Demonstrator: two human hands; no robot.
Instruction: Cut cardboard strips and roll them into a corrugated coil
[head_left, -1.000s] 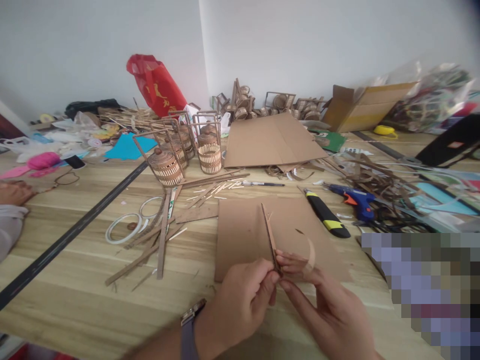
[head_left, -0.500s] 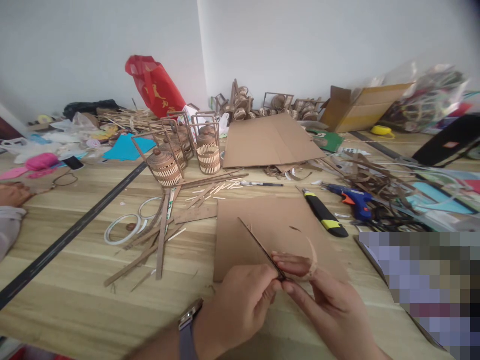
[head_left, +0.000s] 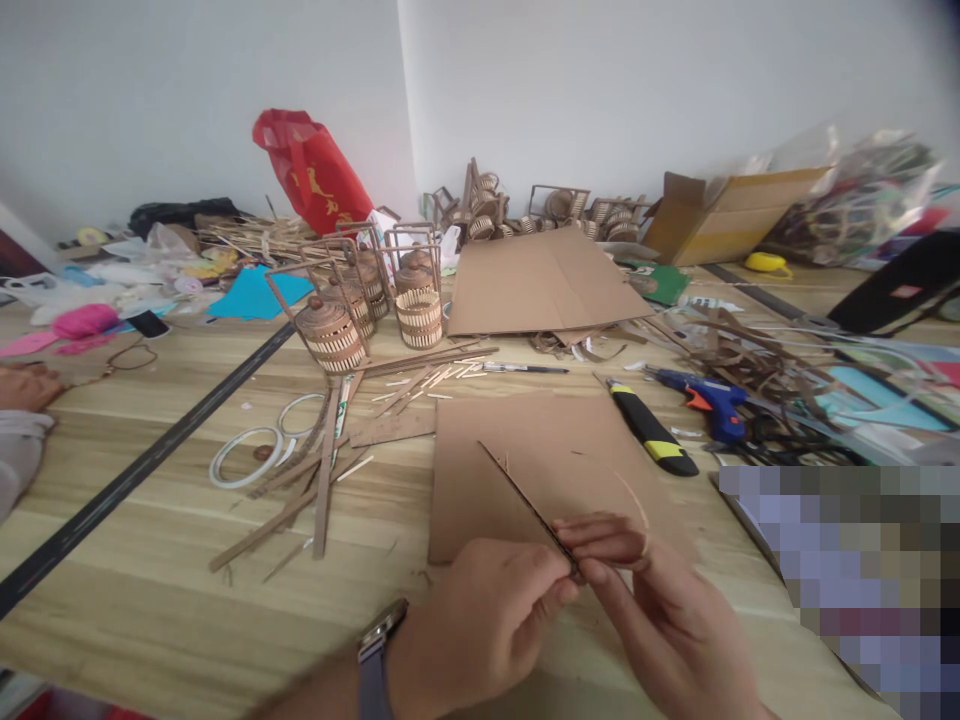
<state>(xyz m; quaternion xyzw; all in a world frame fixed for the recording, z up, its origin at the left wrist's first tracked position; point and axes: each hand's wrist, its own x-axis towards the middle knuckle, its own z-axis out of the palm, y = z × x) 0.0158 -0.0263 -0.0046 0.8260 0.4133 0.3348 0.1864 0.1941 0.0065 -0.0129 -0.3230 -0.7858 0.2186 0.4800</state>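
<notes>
My left hand (head_left: 480,625) is closed, its thumb and fingers pinching a narrow corrugated cardboard strip (head_left: 521,498) near its lower end. The strip slants up and left, edge towards me. My right hand (head_left: 675,615) meets the left at that end, thumb and fingers pressed together on the strip. A thin curled paper-like strip (head_left: 637,495) arcs up from the right fingers; where it joins is hidden. Under and beyond both hands lies a flat brown cardboard sheet (head_left: 461,480). A black and yellow utility knife (head_left: 651,430) rests at its right edge.
A blue glue gun (head_left: 716,405) and tangled brown strips (head_left: 750,355) are on the right. Several small baskets with handles (head_left: 330,335) stand left of centre, near tape rolls (head_left: 246,458) and loose strips (head_left: 321,490). Another person's hand (head_left: 30,385) rests at far left.
Both hands have shifted slightly right and down with the cardboard strip. The curled strip over my right fingers has turned and now looks thinner.
</notes>
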